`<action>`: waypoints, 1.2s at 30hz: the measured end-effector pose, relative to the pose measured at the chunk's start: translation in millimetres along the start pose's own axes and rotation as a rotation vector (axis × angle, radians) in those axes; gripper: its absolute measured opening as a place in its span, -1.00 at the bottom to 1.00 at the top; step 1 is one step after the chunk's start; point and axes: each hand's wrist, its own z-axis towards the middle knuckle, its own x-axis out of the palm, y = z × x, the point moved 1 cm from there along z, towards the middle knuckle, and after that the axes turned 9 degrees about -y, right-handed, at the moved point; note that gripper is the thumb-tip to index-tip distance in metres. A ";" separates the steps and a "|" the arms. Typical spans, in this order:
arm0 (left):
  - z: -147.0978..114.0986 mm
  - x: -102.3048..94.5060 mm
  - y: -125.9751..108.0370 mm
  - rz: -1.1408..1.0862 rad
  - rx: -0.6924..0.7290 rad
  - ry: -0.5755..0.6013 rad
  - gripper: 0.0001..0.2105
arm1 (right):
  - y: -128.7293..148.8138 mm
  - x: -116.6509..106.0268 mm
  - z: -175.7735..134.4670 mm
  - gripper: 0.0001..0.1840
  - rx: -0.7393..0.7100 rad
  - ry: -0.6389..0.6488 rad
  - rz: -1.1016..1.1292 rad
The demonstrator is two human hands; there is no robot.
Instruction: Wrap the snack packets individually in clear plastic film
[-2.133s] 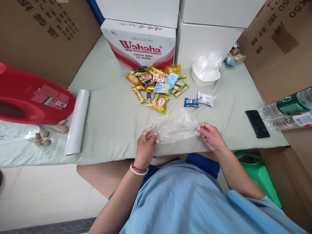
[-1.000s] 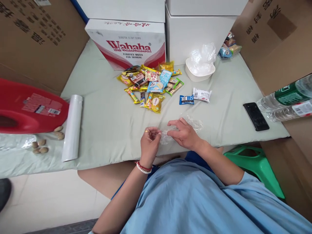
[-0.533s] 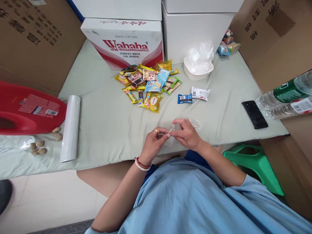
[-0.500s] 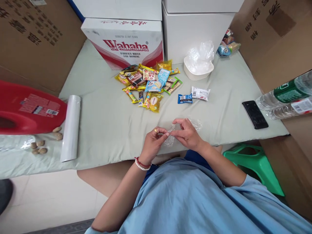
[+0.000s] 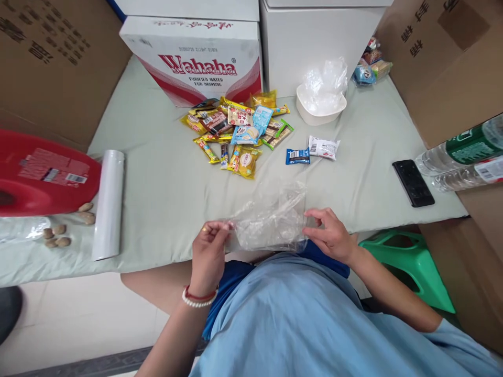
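Observation:
A clear plastic bag (image 5: pixel 267 222) is spread out flat between my hands at the table's front edge. My left hand (image 5: pixel 210 243) pinches its left edge between thumb and fingers. At the right edge of the bag is my right hand (image 5: pixel 328 233), its fingers apart and their tips at the plastic; whether they press on it is hard to see. Beyond the bag lie a small blue snack packet (image 5: pixel 297 156) and a white snack packet (image 5: pixel 324 147), side by side. Farther back is a heap of wrapped snacks (image 5: pixel 239 128), mostly yellow, brown and light blue.
A white bowl (image 5: pixel 321 118) with clear bags stands before white boxes. A Wahaha carton (image 5: pixel 196 63) is behind the snacks. To the left are a white roll (image 5: pixel 109 204), a red jug (image 5: pixel 47 173) and several nuts (image 5: pixel 58 229); rightward, a phone (image 5: pixel 413 183) and plastic bottles (image 5: pixel 467 146).
My hands were close together on the bunched-up bag. They have moved apart, left and right, and the bag is now spread out between them.

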 end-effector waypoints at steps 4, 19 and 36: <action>-18.1 -42.4 2.9 0.253 0.030 0.074 -0.71 | 0.3 -19.9 -16.5 -0.67 0.123 0.140 0.123; 42.5 92.8 -7.1 0.660 0.476 -0.045 -0.83 | -17.2 35.6 50.3 -0.69 0.820 -0.171 0.407; 41.4 67.8 -17.3 0.921 0.901 0.122 -0.75 | -76.3 25.3 82.4 -0.81 0.693 0.008 -0.007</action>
